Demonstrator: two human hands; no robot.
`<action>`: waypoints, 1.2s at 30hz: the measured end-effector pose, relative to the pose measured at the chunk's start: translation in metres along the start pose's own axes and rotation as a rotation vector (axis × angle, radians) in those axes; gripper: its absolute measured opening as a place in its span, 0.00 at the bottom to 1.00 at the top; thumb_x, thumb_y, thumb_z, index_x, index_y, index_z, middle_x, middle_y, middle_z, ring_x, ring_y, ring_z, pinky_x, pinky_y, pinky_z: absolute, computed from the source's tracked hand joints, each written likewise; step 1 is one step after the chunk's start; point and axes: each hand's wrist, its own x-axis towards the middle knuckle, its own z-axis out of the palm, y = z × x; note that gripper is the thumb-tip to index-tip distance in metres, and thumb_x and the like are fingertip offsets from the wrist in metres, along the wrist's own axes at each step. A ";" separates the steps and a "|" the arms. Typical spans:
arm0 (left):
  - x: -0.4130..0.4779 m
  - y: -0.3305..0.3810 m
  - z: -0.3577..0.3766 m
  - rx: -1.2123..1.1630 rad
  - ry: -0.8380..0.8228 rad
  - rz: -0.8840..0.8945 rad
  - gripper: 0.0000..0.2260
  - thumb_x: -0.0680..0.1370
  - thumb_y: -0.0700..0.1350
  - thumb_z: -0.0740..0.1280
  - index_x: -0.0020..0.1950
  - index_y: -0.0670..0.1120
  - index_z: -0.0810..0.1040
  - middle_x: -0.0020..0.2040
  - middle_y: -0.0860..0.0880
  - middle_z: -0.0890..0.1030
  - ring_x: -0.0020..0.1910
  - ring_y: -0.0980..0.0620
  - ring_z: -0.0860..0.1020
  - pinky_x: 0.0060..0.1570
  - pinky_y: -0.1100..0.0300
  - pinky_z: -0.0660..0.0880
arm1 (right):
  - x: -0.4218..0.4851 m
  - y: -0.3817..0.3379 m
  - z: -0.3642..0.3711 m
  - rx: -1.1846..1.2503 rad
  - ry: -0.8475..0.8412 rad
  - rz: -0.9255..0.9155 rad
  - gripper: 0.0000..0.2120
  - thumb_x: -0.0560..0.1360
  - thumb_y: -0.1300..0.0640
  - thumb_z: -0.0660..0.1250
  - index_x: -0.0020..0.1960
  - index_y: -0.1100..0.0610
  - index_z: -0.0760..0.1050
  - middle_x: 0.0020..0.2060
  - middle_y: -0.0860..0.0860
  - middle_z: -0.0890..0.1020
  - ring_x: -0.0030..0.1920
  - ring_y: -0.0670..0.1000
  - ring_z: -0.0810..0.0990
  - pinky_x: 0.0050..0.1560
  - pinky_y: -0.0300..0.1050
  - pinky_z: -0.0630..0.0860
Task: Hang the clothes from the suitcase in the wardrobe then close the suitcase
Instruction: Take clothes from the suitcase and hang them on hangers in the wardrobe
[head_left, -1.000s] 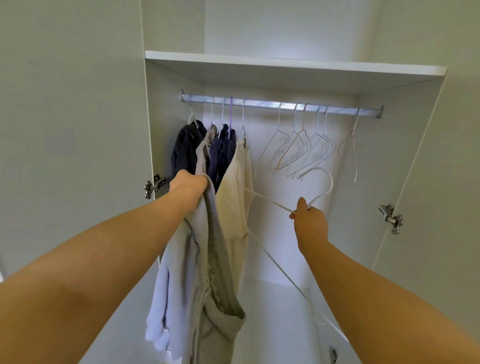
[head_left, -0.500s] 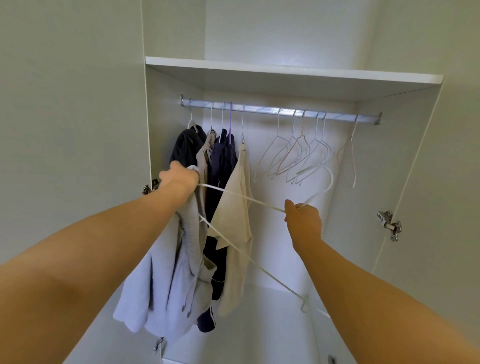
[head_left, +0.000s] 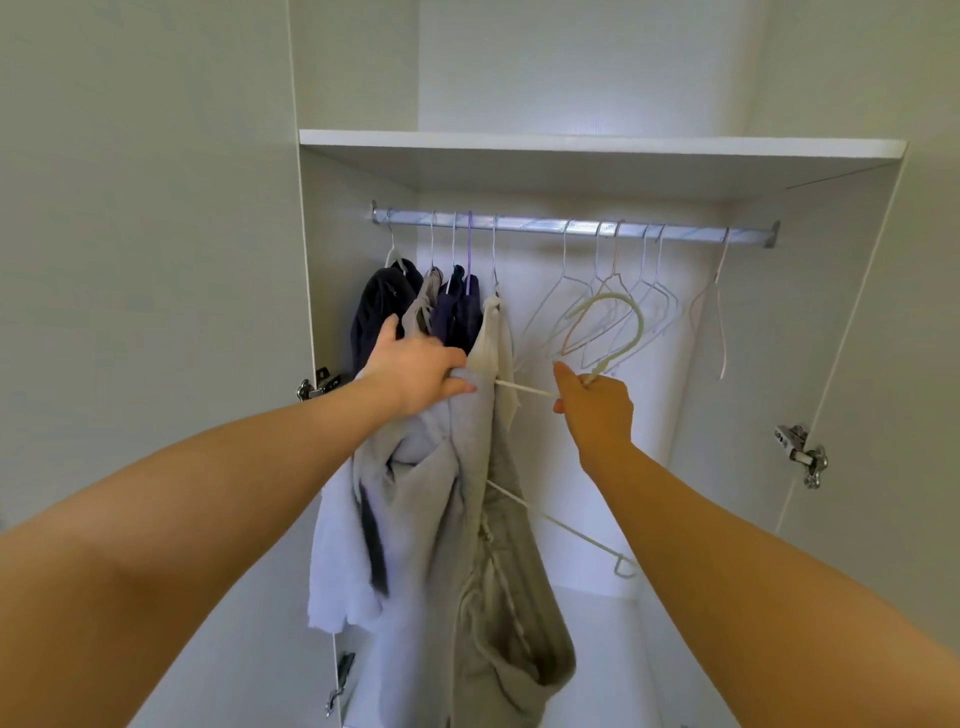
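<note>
Left hand: the left hand (head_left: 415, 371) held a bunched fold at the top of a pale grey hooded sweatshirt (head_left: 441, 519), fingers pressed onto the cloth and thumb lifted apart.
Right hand: the right hand (head_left: 597, 410) was clamped round the neck of a thin white plastic hanger (head_left: 626, 322), just under its hook.
Hanger: one arm ran into the sweatshirt's top; the other stuck out low on the right, clear of the fabric.
Sweatshirt: it hung in front of the open white wardrobe (head_left: 831, 312), below the silver metal rail (head_left: 571, 228), not yet on it.
Done: four garments (head_left: 457, 312), dark, beige, navy and cream, hung at the rail's left end.
Spare: several empty thin hangers (head_left: 654, 301) hung to the right.
Left: judging by this, finish seating the sweatshirt on the hanger, hook it on the rail, hang whatever remains, then close the suitcase.
Suitcase: out of view, so its contents could not be told.
</note>
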 end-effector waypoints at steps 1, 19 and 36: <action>0.000 -0.002 0.001 -0.097 -0.032 0.010 0.15 0.79 0.60 0.55 0.49 0.50 0.72 0.45 0.49 0.75 0.54 0.45 0.75 0.58 0.49 0.67 | 0.001 -0.001 -0.001 0.015 0.017 -0.022 0.21 0.77 0.49 0.63 0.44 0.68 0.78 0.32 0.55 0.78 0.33 0.51 0.74 0.39 0.44 0.71; 0.010 0.012 -0.014 -0.357 0.378 -0.163 0.15 0.78 0.59 0.58 0.43 0.48 0.75 0.39 0.50 0.77 0.42 0.49 0.75 0.38 0.58 0.69 | -0.020 0.009 0.022 0.094 -0.499 -0.019 0.03 0.74 0.61 0.67 0.45 0.60 0.73 0.43 0.56 0.76 0.46 0.53 0.74 0.54 0.51 0.75; 0.003 -0.004 -0.028 -0.410 0.365 -0.310 0.13 0.76 0.58 0.61 0.42 0.49 0.75 0.37 0.52 0.76 0.41 0.51 0.73 0.35 0.60 0.65 | -0.031 0.039 0.025 -0.252 -0.960 0.271 0.18 0.75 0.55 0.68 0.63 0.57 0.72 0.41 0.54 0.75 0.30 0.46 0.69 0.30 0.36 0.68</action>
